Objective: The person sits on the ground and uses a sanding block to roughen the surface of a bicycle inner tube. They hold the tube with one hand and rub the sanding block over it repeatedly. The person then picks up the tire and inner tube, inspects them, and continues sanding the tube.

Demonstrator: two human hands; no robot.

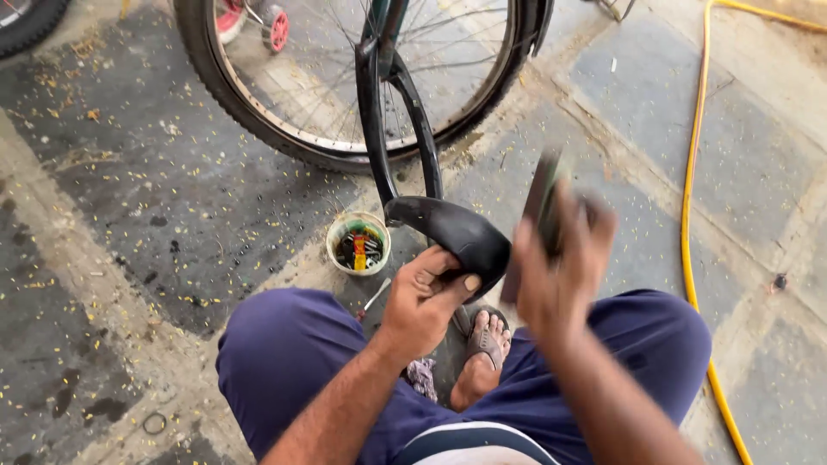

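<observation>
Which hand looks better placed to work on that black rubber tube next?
Probably the right hand: it holds a flat dark tool, blurred, right beside the black inner tube. The left hand is occupied pinching the tube's folded end, steadying it.

Dressed in loose dark-blue trousers (pixel 293 362), creased over both knees and covering the legs just below the left hand (pixel 426 297) and right hand (pixel 560 267). Bare forearms, no sleeves, no watch, no rings visible. A white-and-navy striped shirt hem (pixel 469 443) between the arms, nearest the camera. One foot in a grey thong sandal (pixel 487 340) just beneath the left hand.
</observation>
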